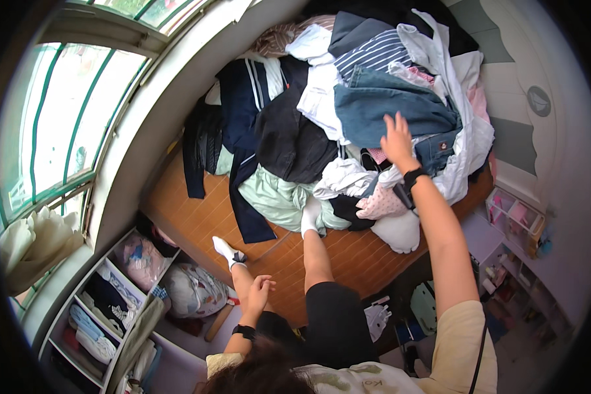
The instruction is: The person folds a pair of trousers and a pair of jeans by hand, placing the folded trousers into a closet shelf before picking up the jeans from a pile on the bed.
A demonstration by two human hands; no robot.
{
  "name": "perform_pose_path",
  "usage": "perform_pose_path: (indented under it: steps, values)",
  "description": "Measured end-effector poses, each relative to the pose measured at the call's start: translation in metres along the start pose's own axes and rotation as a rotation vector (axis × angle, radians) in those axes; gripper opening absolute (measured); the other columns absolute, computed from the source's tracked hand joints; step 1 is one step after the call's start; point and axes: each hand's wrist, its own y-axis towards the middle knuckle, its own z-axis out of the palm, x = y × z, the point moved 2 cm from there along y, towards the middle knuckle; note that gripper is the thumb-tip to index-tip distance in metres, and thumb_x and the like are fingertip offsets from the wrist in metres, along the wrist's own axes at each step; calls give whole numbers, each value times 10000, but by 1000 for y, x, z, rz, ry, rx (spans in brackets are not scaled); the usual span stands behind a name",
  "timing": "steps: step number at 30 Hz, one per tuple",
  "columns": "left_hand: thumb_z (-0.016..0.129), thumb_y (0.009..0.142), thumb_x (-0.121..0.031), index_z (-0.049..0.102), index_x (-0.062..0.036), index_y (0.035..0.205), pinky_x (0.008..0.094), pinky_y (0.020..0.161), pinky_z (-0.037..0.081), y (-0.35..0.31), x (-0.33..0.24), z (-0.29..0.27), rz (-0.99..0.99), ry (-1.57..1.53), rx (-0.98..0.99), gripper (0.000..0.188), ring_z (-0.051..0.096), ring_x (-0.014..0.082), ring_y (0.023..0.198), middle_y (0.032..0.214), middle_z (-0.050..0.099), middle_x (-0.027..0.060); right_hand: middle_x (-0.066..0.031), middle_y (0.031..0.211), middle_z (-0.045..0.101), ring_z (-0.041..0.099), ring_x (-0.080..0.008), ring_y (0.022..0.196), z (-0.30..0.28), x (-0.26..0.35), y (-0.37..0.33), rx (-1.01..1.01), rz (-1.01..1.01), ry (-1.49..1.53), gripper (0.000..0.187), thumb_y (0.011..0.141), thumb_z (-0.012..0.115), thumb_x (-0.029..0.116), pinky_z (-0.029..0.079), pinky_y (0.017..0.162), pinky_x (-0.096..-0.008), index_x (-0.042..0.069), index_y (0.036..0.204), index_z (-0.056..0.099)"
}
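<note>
My right hand [397, 140] reaches out over the clothes heap with its fingers spread, at the edge of a pair of blue jeans [391, 108]. It holds nothing; whether the fingertips touch the denim I cannot tell. Beside the jeans lie white cloth [318, 95], a dark striped piece [371, 56] and black trousers [294, 141]. Nearer to me are a pale green garment [272, 197] and a pink dotted one [381, 203]. My left hand [259, 293] hangs near my leg, away from the pile, loosely bent with fingers apart and nothing in it.
The heap covers much of a brown wooden platform [177, 190], and my white-socked feet [228, 251] rest on it. At the left stand shelves [111, 308] of folded clothes beside a clear stuffed bag [194, 289]. A barred window [65, 118] is above. Small organizers [515, 217] stand at the right.
</note>
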Motion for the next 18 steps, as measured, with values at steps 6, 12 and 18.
perform_pose_path:
  steps: [6,12,18]
  values:
    - [419,952,-129,500,-10,1112,258,697,489,-9,33,3,-75,-53,-27,215,600,154,766,933,624,105,-155,1442,249,227,-371,1324,-44,-16,65,24,76,-121,816,721,662,172,251,1048,-515,167,1409,224]
    - [418,957,-148,505,-23,1108,258,706,494,-15,8,32,-71,-137,2,214,594,138,765,948,624,92,-134,1126,602,516,-294,1121,-30,-28,58,488,134,-281,458,779,615,252,326,978,-508,107,1195,490]
    - [426,956,-144,521,-25,1088,250,690,502,-2,6,46,-53,-239,40,202,587,115,757,939,627,80,-126,757,666,656,-275,726,30,-30,-41,328,-183,-398,161,793,509,145,501,631,-377,100,748,656]
